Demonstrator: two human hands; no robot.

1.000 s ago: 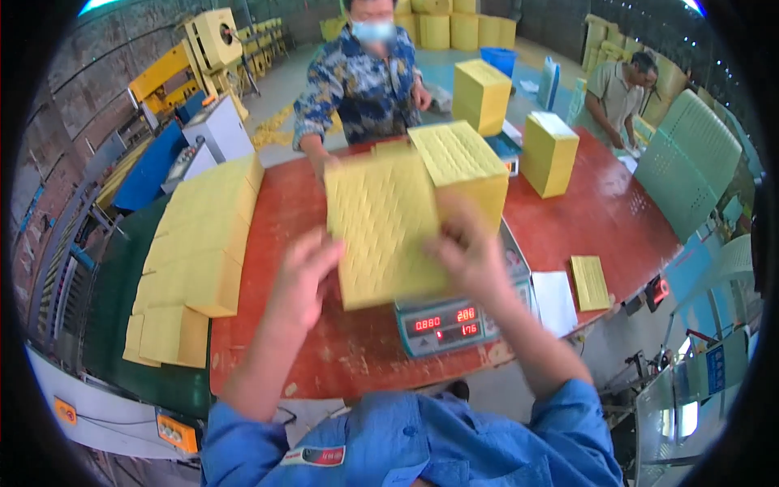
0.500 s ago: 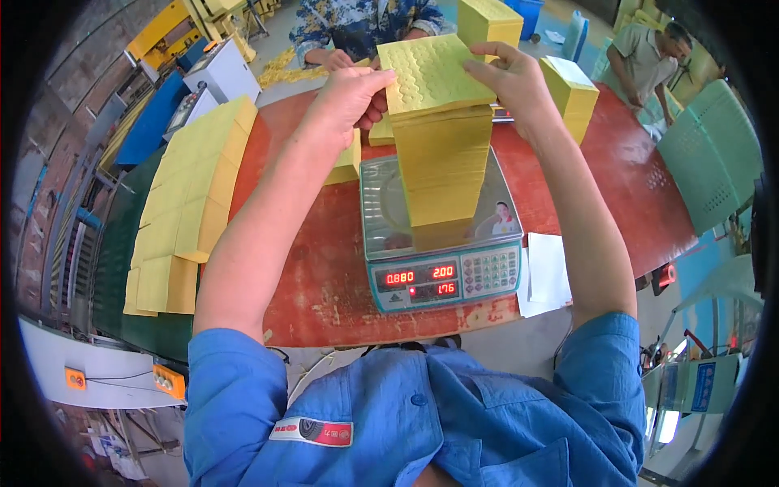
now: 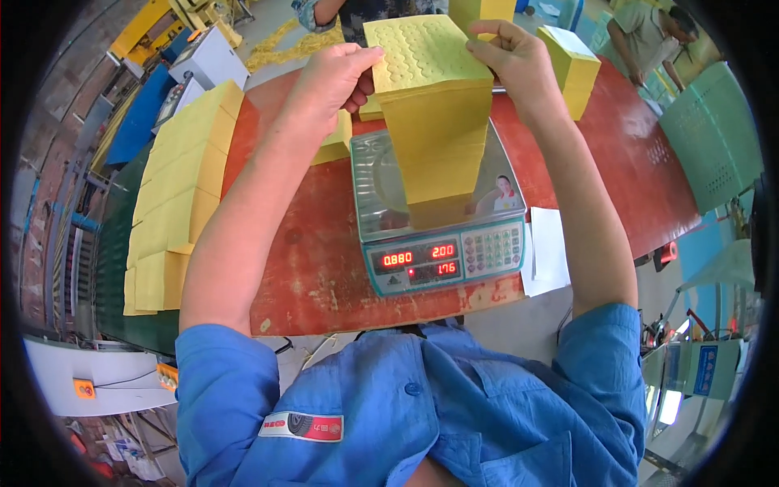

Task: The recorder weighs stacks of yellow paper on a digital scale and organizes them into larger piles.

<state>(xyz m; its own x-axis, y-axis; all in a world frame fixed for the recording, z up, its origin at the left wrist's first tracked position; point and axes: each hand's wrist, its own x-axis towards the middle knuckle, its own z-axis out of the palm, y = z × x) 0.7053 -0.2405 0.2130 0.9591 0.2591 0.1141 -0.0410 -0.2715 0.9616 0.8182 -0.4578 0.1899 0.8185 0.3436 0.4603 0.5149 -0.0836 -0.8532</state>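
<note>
A tall stack of yellow paper (image 3: 434, 142) stands upright on the metal pan of a teal digital scale (image 3: 450, 258), whose red display is lit. Rows of scalloped embossed marks cover its top sheet (image 3: 418, 49). At the top left edge my left hand (image 3: 334, 81) is closed, thumb on the sheets and fingers curled beneath. My right hand (image 3: 523, 69) pinches at the far right corner of the top sheets with thumb and forefinger, other fingers bent. The undersides of the fingertips are partly hidden.
The scale rests on a worn red table (image 3: 300, 243). Rows of yellow paper blocks (image 3: 182, 178) lie at left. White sheets (image 3: 548, 252) sit beside the scale. Another yellow stack (image 3: 568, 73) stands beyond my right hand. Two people are across the table, near a green chair (image 3: 706, 138).
The top sheets, slightly raised along the front before, now lie level with the stack. Both hands stay at its upper edges. The person opposite has shifted, and the view has moved a little.
</note>
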